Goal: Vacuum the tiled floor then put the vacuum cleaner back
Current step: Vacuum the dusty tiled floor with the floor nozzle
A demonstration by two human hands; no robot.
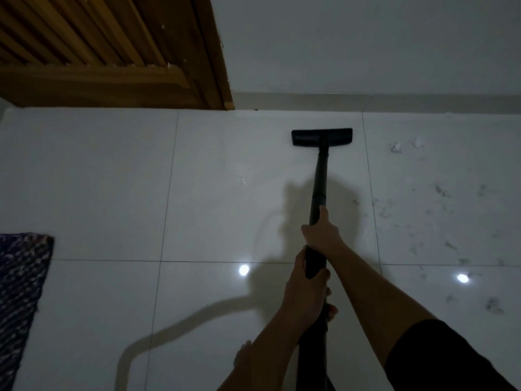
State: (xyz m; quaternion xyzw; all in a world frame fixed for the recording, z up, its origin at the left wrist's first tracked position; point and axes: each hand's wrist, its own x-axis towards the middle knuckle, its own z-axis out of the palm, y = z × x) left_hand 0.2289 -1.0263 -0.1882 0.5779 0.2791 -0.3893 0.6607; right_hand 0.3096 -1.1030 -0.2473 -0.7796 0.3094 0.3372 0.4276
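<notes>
A black vacuum wand [319,182] runs from my hands out to its flat floor head [322,137], which lies on the white tiled floor [112,179] close to the far wall. My right hand [321,231] grips the wand higher up the tube. My left hand [303,292] grips it lower, nearer my body. Grey dust and scraps [439,210] are scattered over the tiles to the right of the head. The vacuum's body is out of view.
A brown louvred wooden door [107,52] stands at the back left, with a white wall [366,43] and skirting to its right. A dark patterned mat [19,292] lies at the left edge. A bare foot [244,355] shows near my left arm.
</notes>
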